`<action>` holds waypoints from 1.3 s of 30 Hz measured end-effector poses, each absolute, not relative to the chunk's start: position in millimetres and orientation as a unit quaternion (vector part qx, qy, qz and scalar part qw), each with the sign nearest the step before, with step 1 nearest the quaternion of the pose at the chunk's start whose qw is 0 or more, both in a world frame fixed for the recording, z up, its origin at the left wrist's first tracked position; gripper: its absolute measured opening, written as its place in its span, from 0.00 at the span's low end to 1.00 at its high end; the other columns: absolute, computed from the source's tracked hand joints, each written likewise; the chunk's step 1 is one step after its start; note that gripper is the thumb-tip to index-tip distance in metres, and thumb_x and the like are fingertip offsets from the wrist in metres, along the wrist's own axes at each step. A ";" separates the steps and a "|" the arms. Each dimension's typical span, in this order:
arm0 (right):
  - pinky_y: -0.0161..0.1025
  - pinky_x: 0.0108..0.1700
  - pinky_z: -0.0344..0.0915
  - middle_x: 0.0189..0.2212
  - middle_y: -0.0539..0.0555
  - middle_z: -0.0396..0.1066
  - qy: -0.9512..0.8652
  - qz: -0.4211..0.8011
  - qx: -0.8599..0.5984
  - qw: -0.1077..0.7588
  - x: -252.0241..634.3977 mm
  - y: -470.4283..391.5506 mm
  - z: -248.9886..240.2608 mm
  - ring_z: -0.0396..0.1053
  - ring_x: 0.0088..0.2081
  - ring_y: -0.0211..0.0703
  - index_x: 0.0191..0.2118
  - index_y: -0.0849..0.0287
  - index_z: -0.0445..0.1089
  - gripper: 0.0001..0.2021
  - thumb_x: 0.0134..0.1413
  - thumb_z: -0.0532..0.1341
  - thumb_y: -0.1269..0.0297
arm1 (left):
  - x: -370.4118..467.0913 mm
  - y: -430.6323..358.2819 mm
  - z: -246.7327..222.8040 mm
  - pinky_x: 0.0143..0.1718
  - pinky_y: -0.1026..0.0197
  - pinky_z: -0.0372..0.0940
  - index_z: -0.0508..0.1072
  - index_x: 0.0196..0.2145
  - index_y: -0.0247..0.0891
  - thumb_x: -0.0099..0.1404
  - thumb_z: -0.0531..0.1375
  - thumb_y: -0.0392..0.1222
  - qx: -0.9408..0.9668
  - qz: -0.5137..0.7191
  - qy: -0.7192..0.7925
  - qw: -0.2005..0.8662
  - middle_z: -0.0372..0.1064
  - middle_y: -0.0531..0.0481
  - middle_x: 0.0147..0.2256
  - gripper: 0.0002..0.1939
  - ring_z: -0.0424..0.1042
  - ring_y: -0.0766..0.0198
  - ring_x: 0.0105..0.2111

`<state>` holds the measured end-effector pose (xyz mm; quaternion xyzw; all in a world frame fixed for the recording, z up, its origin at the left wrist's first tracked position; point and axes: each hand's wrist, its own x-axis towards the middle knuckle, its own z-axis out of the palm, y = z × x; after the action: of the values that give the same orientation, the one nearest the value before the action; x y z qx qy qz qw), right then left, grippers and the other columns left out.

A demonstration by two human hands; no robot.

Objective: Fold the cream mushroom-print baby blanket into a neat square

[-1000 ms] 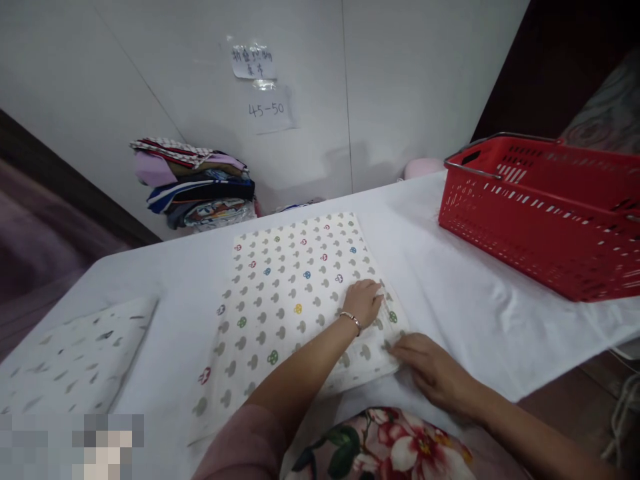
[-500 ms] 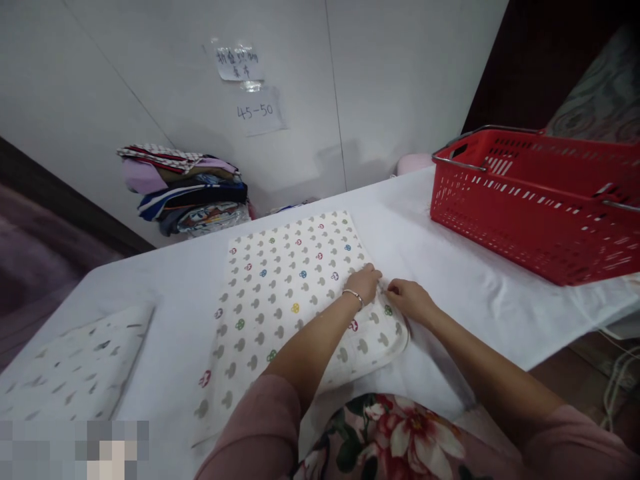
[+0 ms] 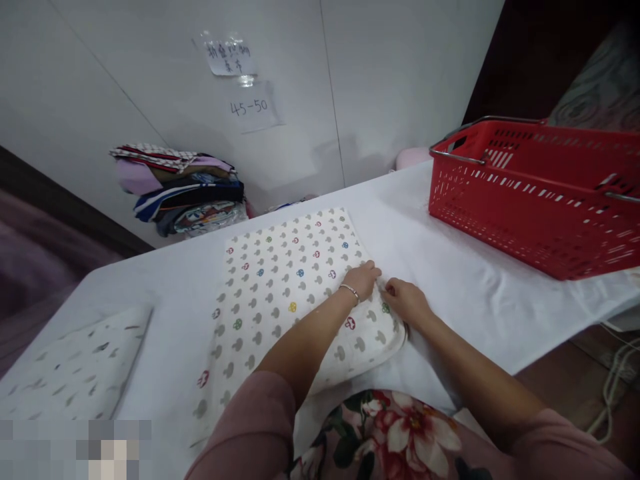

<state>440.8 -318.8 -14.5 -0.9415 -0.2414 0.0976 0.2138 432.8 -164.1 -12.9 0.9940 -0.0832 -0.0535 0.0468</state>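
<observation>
A white cloth printed with small mushrooms [image 3: 280, 287] lies folded on the table in front of me, its near right corner rounded. My left hand [image 3: 362, 279], with a bracelet at the wrist, is closed on the right edge of this cloth. Just to its right, my right hand [image 3: 406, 300] pinches the same edge, fingers curled. Their fingertips are close together at the edge, and the exact bit of fabric between them is hidden. Further left lies a second folded white cloth [image 3: 80, 363] with a leaf-like print.
A red plastic basket [image 3: 510, 213] with metal handles stands at the right on the white-covered table [image 3: 465, 300]. Beyond the table's far edge, a stack of folded clothes [image 3: 187, 190] rests against the wall. Paper signs [image 3: 253, 107] hang on the wall. White cables [image 3: 613, 387] show at the lower right.
The view has shifted slightly. Both hands keep their place at the cloth's right edge, and the cloth lies as before.
</observation>
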 end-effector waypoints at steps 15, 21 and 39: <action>0.33 0.28 0.49 0.25 0.49 0.70 -0.270 0.090 -0.925 0.254 440.2 -323.2 -17.6 0.63 0.27 0.36 0.28 0.57 0.66 0.08 0.53 0.54 0.61 | 420.9 -158.9 -15.0 0.35 0.61 0.63 0.65 0.41 0.41 0.66 0.48 0.37 0.993 -0.011 -0.049 0.103 0.59 0.50 0.45 0.09 0.66 0.65 0.37; 0.33 0.27 0.48 0.25 0.49 0.69 -0.235 0.091 -0.937 0.243 442.2 -323.7 -16.9 0.62 0.27 0.36 0.27 0.57 0.66 0.06 0.50 0.54 0.64 | 432.0 -162.7 -12.6 0.38 0.62 0.62 0.66 0.40 0.42 0.65 0.47 0.34 0.989 -0.014 -0.087 0.121 0.58 0.52 0.50 0.11 0.66 0.66 0.41; 0.34 0.28 0.49 0.28 0.51 0.71 -0.226 0.105 -0.939 0.237 444.8 -323.9 -18.6 0.64 0.29 0.39 0.43 0.58 0.64 0.13 0.52 0.54 0.60 | 445.8 -156.7 -14.4 0.30 0.61 0.60 0.67 0.40 0.42 0.64 0.47 0.35 0.987 -0.053 -0.142 0.047 0.62 0.49 0.46 0.11 0.69 0.64 0.33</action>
<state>444.8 -323.9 -18.6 -0.9390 -0.2262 0.1051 0.2368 445.8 -156.7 -14.4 0.9873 -0.1418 -0.0529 0.0473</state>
